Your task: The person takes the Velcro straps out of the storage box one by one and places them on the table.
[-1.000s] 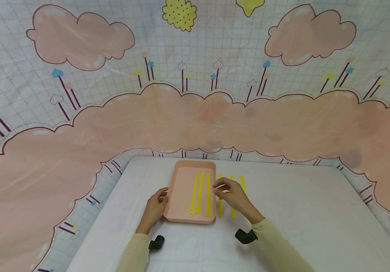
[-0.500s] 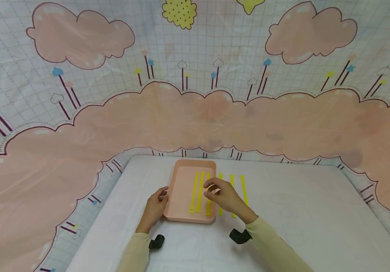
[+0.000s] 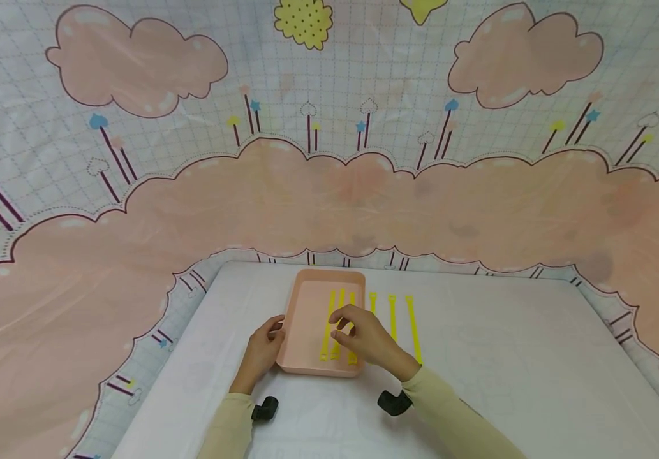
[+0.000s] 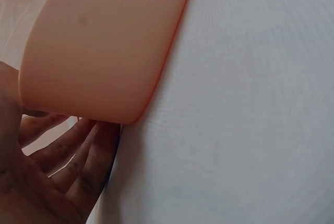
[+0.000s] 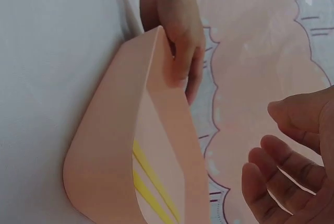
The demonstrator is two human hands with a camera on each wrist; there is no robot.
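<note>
A pink rectangular tray [image 3: 306, 319] lies on the white table in the head view. My left hand [image 3: 263, 349] holds its left side; the right wrist view shows the thumb at the rim and the fingers outside the wall. Three thin yellow strips [image 3: 326, 338] with notched ends lie lengthwise in the tray's right half. Above them hovers my right hand [image 3: 368, 336], thumb and forefinger curved with a gap between, partly hiding the strips. Nothing is in its fingers [image 5: 255, 179] in the right wrist view. Three similar strips [image 3: 413, 328] lie on the table, right of the tray.
White cloth covers the table [image 3: 513, 357], which stretches out to the right. A curtain [image 3: 329, 204] printed with clouds surrounds the table at the back and left. Black wrist cameras [image 3: 395, 403] sit below both sleeves.
My right hand has moved left and slightly down, from the tray's right rim to over the strips inside, uncovering the strips on the table. The left hand and tray have stayed put.
</note>
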